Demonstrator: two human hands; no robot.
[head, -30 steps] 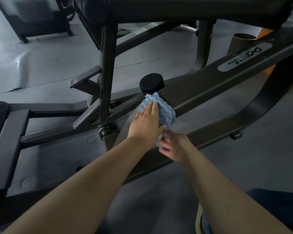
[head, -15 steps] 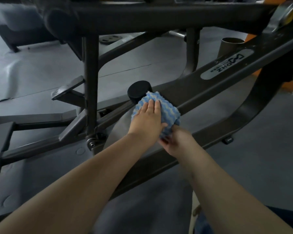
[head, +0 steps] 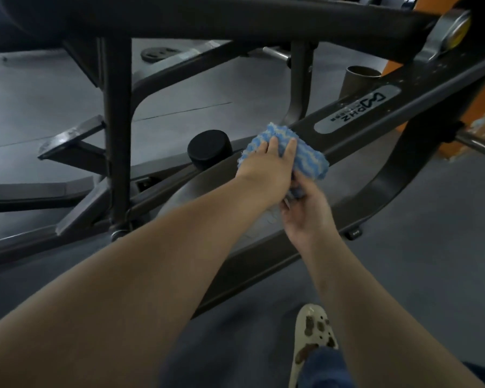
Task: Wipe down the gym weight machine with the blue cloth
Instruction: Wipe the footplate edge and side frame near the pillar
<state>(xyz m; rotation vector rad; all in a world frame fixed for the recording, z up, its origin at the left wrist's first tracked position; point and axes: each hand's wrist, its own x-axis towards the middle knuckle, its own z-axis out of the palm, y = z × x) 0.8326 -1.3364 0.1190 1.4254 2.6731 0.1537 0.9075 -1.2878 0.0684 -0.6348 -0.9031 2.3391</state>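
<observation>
Blue cloth on frame, beside black cap.

Blue-white wavy cloth bunched on dark sloping frame beam of weight machine

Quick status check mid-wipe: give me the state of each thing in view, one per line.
blue cloth: bunched, draped over the sloped beam.
left hand: flat on the cloth, fingers straight, pressing.
right hand: pinching the cloth's lower end.
sloped beam: under the cloth; logo plate uncovered.
black round cap: uncovered, left of the cloth.
</observation>
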